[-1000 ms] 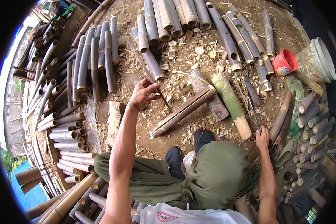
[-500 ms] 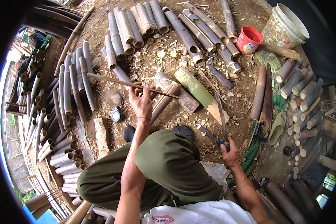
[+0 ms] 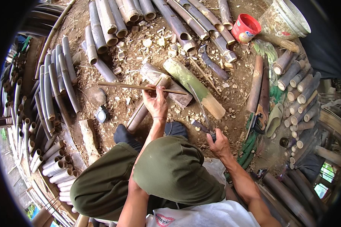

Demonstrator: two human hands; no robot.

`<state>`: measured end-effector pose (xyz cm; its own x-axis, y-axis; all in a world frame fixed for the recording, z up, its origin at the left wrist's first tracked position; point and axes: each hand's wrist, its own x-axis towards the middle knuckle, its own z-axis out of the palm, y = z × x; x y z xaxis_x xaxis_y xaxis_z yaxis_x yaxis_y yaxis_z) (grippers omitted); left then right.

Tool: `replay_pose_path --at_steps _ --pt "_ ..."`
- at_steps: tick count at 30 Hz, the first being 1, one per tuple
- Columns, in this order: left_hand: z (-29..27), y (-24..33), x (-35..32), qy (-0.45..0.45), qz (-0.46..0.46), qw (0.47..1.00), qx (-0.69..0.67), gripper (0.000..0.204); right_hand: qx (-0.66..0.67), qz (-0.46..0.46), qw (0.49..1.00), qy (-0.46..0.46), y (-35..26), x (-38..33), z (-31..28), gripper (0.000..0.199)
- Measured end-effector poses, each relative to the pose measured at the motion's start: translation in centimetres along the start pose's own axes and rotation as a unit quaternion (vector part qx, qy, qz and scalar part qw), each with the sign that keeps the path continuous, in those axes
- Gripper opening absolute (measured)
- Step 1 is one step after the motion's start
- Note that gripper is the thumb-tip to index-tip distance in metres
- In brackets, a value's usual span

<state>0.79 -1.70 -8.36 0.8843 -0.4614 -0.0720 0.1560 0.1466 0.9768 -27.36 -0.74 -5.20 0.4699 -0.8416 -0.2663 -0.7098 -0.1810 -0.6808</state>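
Note:
My left hand (image 3: 155, 103) is closed round a thin bamboo strip (image 3: 119, 84), which it holds nearly level above the ground. In my right hand (image 3: 219, 143) is the dark handle of a machete (image 3: 203, 105); its long blade points up and leftward. The blade's tip lies close to the strip's right end in this view; whether they touch I cannot tell. Beyond the blade, a thick green bamboo piece (image 3: 183, 79) with a pale, shaved end rests against a short log (image 3: 182, 99). Below my left hand leans a brown bamboo tube (image 3: 138, 116), partly hidden by the hand.
Wood chips litter the dirt. Cut bamboo tubes (image 3: 108, 20) lie along the far side, with more stacked left and right. A red tub (image 3: 246, 29) and a large whitish bucket (image 3: 286, 20) stand at far right. A handsaw (image 3: 259, 117) lies right, a watch (image 3: 101, 113) left.
The whole view has shifted, moving the ground things left and upward. My right hand has brought the machete leftward and up, toward the strip. The strip is more level, still in my left hand.

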Motion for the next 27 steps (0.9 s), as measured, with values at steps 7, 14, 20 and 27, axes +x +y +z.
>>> replay_pose_path --at_steps 7,14,20,27 --pt "-1.1 -2.4 0.2 0.033 0.016 0.999 0.008 0.016 -0.016 -0.035 0.999 -0.018 0.1 0.9 0.9 0.038" --pt "-1.1 -2.0 -0.2 0.039 -0.022 0.997 -0.068 0.015 -0.057 -0.002 0.998 -0.035 0.2 2.1 2.0 0.032" --pt "-2.0 -1.6 0.0 0.032 -0.027 0.994 -0.099 0.017 0.087 -0.088 0.991 0.043 -3.6 1.9 0.3 0.036" --pt "-3.7 -2.4 -0.8 0.033 -0.105 0.985 -0.131 0.018 -0.045 0.055 0.993 -0.099 1.0 3.7 1.2 0.032"
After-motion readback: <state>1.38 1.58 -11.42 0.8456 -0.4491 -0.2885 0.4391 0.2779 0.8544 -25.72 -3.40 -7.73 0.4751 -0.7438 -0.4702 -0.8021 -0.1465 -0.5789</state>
